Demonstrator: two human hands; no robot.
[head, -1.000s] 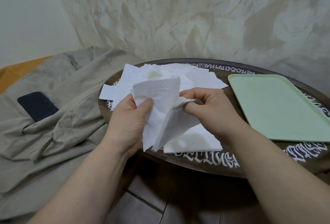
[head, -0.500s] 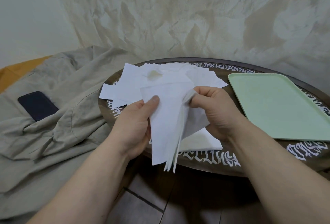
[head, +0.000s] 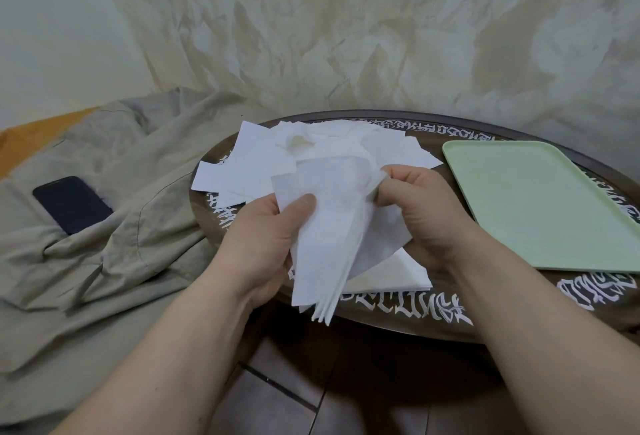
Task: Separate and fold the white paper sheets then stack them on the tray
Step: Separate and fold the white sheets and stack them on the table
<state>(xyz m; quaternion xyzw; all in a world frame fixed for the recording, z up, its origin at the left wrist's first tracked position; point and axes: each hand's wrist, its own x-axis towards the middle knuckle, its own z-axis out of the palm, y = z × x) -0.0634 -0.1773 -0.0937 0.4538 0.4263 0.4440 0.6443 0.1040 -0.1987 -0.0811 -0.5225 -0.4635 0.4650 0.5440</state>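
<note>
Your left hand (head: 266,237) pinches the bundle of white paper sheets (head: 329,226) under its thumb, and your right hand (head: 419,212) curls round their upper right corner. The bundle hangs between your 2 hands, above the table's (head: 398,323) near edge, left of the green tray (head: 540,202).

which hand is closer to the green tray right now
The right hand, holding the paper bundle just left of the green tray. The left hand grips the bundle's other side, farther from the tray.
</note>
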